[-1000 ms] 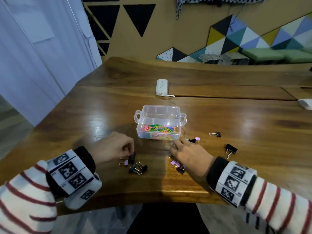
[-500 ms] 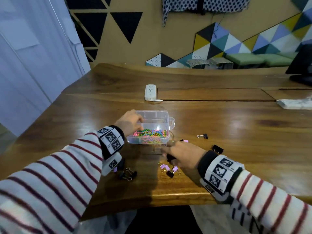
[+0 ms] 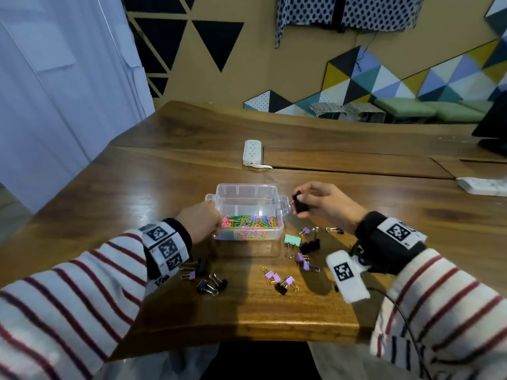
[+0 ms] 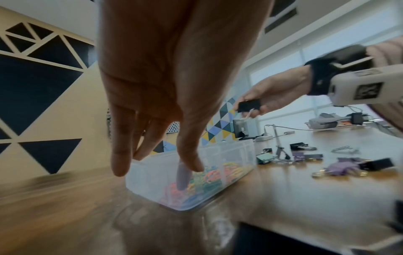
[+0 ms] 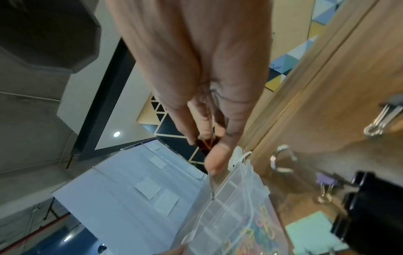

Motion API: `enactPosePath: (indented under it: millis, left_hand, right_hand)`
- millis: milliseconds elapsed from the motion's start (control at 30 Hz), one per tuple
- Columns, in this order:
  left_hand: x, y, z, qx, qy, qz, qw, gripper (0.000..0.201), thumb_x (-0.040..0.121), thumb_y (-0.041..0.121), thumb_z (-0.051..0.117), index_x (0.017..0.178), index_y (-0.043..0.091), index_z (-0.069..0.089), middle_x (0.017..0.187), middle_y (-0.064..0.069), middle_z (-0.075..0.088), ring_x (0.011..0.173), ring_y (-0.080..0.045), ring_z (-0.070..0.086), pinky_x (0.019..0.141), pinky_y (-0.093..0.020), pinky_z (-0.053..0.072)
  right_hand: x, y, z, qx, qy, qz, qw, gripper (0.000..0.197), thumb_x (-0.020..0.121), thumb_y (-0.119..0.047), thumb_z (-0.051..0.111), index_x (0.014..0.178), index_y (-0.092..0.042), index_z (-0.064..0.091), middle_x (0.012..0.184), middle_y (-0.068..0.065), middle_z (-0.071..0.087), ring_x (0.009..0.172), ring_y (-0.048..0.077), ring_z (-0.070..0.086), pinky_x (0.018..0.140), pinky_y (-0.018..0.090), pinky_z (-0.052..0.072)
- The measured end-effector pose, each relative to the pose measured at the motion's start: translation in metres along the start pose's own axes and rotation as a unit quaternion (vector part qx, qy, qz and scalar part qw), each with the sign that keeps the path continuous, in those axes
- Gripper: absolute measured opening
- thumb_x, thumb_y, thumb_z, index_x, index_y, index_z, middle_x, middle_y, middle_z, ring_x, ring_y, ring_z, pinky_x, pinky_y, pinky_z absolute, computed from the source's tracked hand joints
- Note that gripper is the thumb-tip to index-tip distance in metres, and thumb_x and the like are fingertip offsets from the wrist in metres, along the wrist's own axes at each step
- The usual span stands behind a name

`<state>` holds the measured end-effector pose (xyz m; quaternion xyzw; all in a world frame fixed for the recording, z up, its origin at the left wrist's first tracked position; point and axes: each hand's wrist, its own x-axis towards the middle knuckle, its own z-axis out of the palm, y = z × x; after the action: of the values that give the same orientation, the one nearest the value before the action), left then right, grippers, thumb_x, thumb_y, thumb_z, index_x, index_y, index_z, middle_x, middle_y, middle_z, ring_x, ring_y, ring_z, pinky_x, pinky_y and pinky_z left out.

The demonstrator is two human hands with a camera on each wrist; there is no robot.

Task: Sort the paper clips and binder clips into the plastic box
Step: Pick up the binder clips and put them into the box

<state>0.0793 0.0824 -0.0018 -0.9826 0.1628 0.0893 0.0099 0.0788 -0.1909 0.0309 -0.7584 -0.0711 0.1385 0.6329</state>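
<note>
Plastic box (image 3: 248,197) is seen on the wooden bench (image 3: 137,193), near the middle, open at the top. Coloured paper clips (image 3: 248,223) are heaped in its near compartment; the far compartments are seen as clear plastic only.

Left hand (image 3: 201,222) is set against the box's left wall. From the left wrist view the fingers (image 4: 121,155) are held straight and relaxed, hanging down at the box's edge, one fingertip seen through the clear wall among the paper clips. Grip apart; nothing is held.

Right hand (image 3: 327,205) is raised just right of the box's right handle. A black binder clip (image 3: 300,204) is pinched between thumb and fingers, above the bench and outside the box. Grip clamped on that clip. In the left wrist view the clip (image 4: 249,106) is seen held in the air, a wire handle hanging below it.

Loose binder clips are scattered on the bench near the box. To the right and nearer: a mint green clip (image 3: 292,240), a large black clip (image 3: 310,246) touching it, several purple clips (image 3: 301,260). Nearer still: a cluster of purple and black clips (image 3: 278,282). Below the left wrist: a group of black clips (image 3: 207,283) with one small purple one.

A white power strip (image 3: 252,152) is noted on the far side of the bench.
</note>
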Motion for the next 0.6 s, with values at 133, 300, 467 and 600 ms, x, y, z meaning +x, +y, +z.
enactPosePath:
  millis: [133,300,467,600]
  left_hand:
    - [-0.007,0.006,0.007,0.020,0.008,0.002,1.000,0.021,0.088,0.017,0.053,0.100,0.013,0.070,0.122,-0.012,0.051,0.109,-0.026,0.056,0.090,-0.039,0.051]
    - [-0.008,0.003,0.006,0.027,0.008,0.022,0.999,0.026,0.089,0.026,0.054,0.110,0.018,0.067,0.119,-0.012,0.053,0.115,-0.026,0.051,0.095,-0.042,0.048]
    - [-0.017,-0.002,0.002,-0.003,0.056,0.044,0.997,0.045,0.086,0.027,0.058,0.129,0.014,0.050,0.143,-0.012,0.040,0.136,-0.028,0.032,0.107,-0.044,0.038]
    - [-0.044,-0.025,-0.012,-0.094,0.062,-0.001,0.994,0.041,0.088,0.014,0.055,0.128,0.021,0.048,0.131,-0.002,0.050,0.118,-0.021,0.048,0.096,-0.042,0.045]
  right_hand:
    - [0.031,0.000,0.021,-0.047,0.002,-0.003,0.999,0.017,0.086,0.007,0.053,0.092,-0.009,0.052,0.095,0.018,0.056,0.076,0.025,0.061,0.060,0.023,0.059]
    - [0.070,-0.017,0.054,-0.240,-0.004,-0.028,0.970,0.029,0.084,0.009,0.053,0.111,0.000,0.051,0.097,0.018,0.052,0.085,0.031,0.057,0.077,0.043,0.056]
    - [0.069,-0.020,0.061,-0.437,-0.035,-0.046,0.898,0.042,0.084,-0.010,0.062,0.124,-0.012,0.047,0.115,0.016,0.062,0.103,0.031,0.060,0.092,0.041,0.050]
    - [0.039,-0.018,0.044,-0.545,-0.046,-0.093,0.832,0.038,0.089,-0.018,0.056,0.124,-0.013,0.044,0.119,0.013,0.060,0.107,0.028,0.057,0.094,0.038,0.045]
